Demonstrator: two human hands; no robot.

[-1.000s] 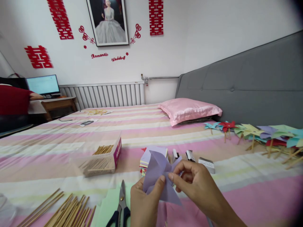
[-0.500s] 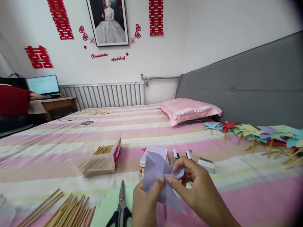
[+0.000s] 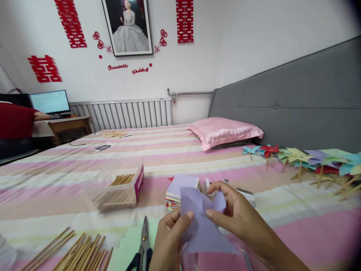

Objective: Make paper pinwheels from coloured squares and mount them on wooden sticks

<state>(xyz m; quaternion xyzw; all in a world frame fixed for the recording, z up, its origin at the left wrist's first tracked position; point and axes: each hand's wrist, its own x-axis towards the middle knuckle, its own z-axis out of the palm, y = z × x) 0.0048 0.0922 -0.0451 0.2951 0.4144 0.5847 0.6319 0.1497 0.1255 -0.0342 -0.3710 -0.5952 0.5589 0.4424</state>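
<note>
Both of my hands hold a lilac sheet of paper (image 3: 203,226) partly folded into a pinwheel shape, low in the middle of the view. My left hand (image 3: 169,241) pinches its centre from the left with thumb and fingers closed. My right hand (image 3: 237,218) pinches the centre too and bends one corner flap inward with its upper fingers. Just behind the paper lies a stack of coloured paper squares (image 3: 180,188) with a lilac sheet on top.
Scissors (image 3: 143,244) lie on a green sheet (image 3: 126,244) left of my hands. Wooden sticks (image 3: 73,256) lie bottom left; a clear box of sticks (image 3: 121,190) stands beyond. Staplers (image 3: 246,195) sit behind my right hand. Finished pinwheels (image 3: 310,162) line the right. A person in red (image 3: 14,120) sits far left.
The lilac paper has shifted a little to the right and lower. My right hand's fingers have brought a corner flap over toward the centre.
</note>
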